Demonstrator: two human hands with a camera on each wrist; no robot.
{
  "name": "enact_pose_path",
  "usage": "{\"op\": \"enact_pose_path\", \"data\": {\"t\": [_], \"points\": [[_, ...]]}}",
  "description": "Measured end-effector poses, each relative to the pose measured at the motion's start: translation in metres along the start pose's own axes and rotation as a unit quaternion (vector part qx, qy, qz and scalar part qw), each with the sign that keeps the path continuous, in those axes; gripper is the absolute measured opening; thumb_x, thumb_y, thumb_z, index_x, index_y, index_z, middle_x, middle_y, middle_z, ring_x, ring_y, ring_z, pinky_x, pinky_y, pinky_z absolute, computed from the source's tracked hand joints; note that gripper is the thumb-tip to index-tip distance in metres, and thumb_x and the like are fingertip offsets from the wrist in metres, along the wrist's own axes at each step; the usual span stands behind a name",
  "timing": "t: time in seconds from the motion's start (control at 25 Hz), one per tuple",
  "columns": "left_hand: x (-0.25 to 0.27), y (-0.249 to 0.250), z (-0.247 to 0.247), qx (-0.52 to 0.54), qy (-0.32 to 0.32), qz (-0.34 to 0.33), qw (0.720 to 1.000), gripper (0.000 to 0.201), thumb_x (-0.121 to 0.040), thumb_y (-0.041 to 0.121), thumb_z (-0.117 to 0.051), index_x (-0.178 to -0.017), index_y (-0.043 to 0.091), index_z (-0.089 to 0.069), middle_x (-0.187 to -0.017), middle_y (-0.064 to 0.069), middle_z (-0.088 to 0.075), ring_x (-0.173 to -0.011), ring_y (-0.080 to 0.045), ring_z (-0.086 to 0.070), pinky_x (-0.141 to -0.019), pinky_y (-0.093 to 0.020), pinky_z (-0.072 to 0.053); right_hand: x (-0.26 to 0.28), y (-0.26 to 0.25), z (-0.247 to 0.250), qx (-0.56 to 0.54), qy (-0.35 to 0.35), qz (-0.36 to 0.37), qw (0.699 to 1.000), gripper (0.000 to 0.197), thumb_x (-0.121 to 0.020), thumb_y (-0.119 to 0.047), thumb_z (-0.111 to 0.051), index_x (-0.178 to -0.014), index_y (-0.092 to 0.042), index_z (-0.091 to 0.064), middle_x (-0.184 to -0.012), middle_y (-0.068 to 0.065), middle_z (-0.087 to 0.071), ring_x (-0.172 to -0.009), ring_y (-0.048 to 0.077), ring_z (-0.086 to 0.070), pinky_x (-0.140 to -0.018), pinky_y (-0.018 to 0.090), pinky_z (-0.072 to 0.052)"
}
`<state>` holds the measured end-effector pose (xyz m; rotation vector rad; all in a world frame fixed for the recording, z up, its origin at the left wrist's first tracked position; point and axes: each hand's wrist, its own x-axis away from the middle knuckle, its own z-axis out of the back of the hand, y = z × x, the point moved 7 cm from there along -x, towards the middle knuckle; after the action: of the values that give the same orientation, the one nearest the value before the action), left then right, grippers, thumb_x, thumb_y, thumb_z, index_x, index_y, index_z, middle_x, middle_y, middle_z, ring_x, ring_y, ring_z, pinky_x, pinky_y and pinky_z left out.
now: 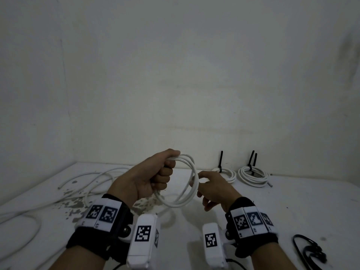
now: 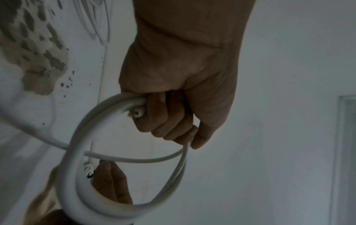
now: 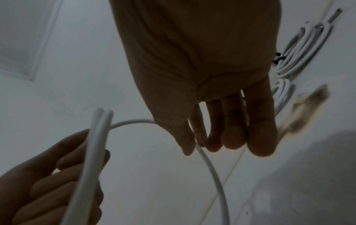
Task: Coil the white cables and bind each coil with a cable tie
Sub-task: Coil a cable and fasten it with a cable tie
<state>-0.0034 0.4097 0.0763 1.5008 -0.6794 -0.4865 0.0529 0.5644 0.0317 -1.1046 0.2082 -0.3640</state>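
I lose the loose white cable [image 1: 17, 233] off the head view's left edge, the black cord [image 1: 309, 252] runs off the bottom, and my right hand [image 3: 202, 76] is dark and blurred at the wrist camera

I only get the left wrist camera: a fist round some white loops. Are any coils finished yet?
Observer: Yes. A small tied coil and a bigger tied coil lie at the back of the table.
Operator: Any spare ties?
Observer: A black bundle lies at the near right. It may be ties, but I cannot tell.
Operator: What about the other hand?
Observer: The right hand is open, its fingers at the loops that the left hand grips.
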Motion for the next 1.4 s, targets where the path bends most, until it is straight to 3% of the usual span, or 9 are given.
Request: {"op": "enact_pose_path", "data": {"t": [0.2,0.4,0.56,0.64,0.76,0.96,1.12,1.28,1.4], "points": [[-0.002,0.000,0.001,0.049,-0.015,0.001,0.999,0.048,-0.094,0.043,-0.052,-0.056,0.025,-0.031,-0.046,0.009,-0.012,-0.034,-0.007,-0.008,-0.036,-0.017,-0.008,0.001,0.006,-0.001,-0.093,-0.026,-0.008,0.995,0.023,-0.099,-0.030,-0.060,-0.113,-0.015,-0.070,-0.080,0.011,-0.061,-0.051,0.019,-0.056,-0.051,0.031,-0.055],[-0.003,0.005,0.025,-0.026,0.091,-0.042,0.995,0.048,-0.093,0.051,-0.054,-0.061,0.025,-0.029,-0.053,0.006,-0.016,-0.043,-0.012,-0.011,-0.043,-0.023,-0.011,0.012,-0.030,0.043,-0.176,0.117,0.076,0.974,0.021,-0.102,-0.019,-0.055,-0.093,-0.003,-0.065,-0.069,0.009,-0.055,-0.046,0.021,-0.053,-0.045,0.030,-0.048],[-0.002,0.002,0.041,-0.103,0.166,-0.058,0.979,0.048,-0.091,0.058,-0.051,-0.063,0.021,-0.036,-0.054,0.004,-0.024,-0.045,-0.014,-0.018,-0.046,-0.025,-0.017,0.026,-0.062,0.049,-0.214,0.113,0.126,0.962,0.021,-0.101,-0.016,-0.058,-0.090,0.001,-0.064,-0.061,0.006,-0.051,-0.040,0.017,-0.049,-0.039,0.026,-0.042],[-0.004,-0.002,0.040,-0.099,0.162,-0.054,0.980,0.048,-0.091,0.059,-0.050,-0.065,0.021,-0.036,-0.054,0.004,-0.024,-0.044,-0.014,-0.018,-0.046,-0.025,-0.017,0.027,-0.068,0.042,-0.233,0.103,0.128,0.959,0.017,-0.100,-0.013,-0.059,-0.093,0.001,-0.063,-0.059,0.007,-0.056,-0.042,0.018,-0.056,-0.039,0.026,-0.046],[-0.005,-0.002,0.036,-0.021,0.142,-0.053,0.988,0.047,-0.093,0.055,-0.049,-0.064,0.024,-0.028,-0.054,0.006,-0.019,-0.045,-0.012,-0.013,-0.046,-0.025,-0.014,0.028,-0.068,0.030,-0.173,0.099,0.145,0.969,0.010,-0.098,-0.013,-0.062,-0.095,-0.003,-0.062,-0.062,0.011,-0.066,-0.053,0.023,-0.065,-0.044,0.030,-0.050],[-0.002,0.007,0.050,-0.032,0.190,-0.075,0.978,0.046,-0.090,0.054,-0.049,-0.063,0.024,-0.028,-0.051,0.007,-0.020,-0.043,-0.012,-0.015,-0.046,-0.026,-0.015,0.035,-0.078,0.025,-0.110,0.107,0.198,0.968,0.012,-0.094,-0.017,-0.067,-0.091,-0.006,-0.064,-0.072,0.013,-0.073,-0.066,0.025,-0.072,-0.051,0.032,-0.053],[0.000,0.009,0.056,-0.054,0.258,-0.093,0.960,0.046,-0.086,0.058,-0.047,-0.064,0.019,-0.039,-0.055,0.003,-0.029,-0.045,-0.014,-0.023,-0.046,-0.026,-0.022,0.039,-0.084,0.018,-0.053,0.149,0.228,0.961,0.011,-0.093,-0.018,-0.068,-0.087,-0.009,-0.064,-0.067,0.005,-0.074,-0.067,0.015,-0.073,-0.056,0.039,-0.061],[0.005,0.015,0.058,-0.118,0.323,-0.122,0.931,0.049,-0.088,0.059,-0.045,-0.071,0.014,-0.047,-0.062,-0.002,-0.038,-0.055,-0.020,-0.033,-0.055,-0.033,-0.028,0.030,-0.074,0.014,-0.029,0.179,0.216,0.959,0.013,-0.092,-0.019,-0.068,-0.082,-0.015,-0.060,-0.065,-0.001,-0.074,-0.068,0.007,-0.073,-0.071,0.045,-0.062],[-0.006,0.004,0.047,-0.003,0.227,-0.111,0.968,0.048,-0.089,0.056,-0.047,-0.059,0.020,-0.037,-0.049,0.004,-0.028,-0.043,-0.015,-0.023,-0.044,-0.023,-0.021,0.027,-0.069,-0.001,-0.010,0.173,0.207,0.963,0.022,-0.087,-0.027,-0.074,-0.073,-0.020,-0.060,-0.064,-0.002,-0.072,-0.062,0.007,-0.069,-0.066,0.039,-0.060]]}}
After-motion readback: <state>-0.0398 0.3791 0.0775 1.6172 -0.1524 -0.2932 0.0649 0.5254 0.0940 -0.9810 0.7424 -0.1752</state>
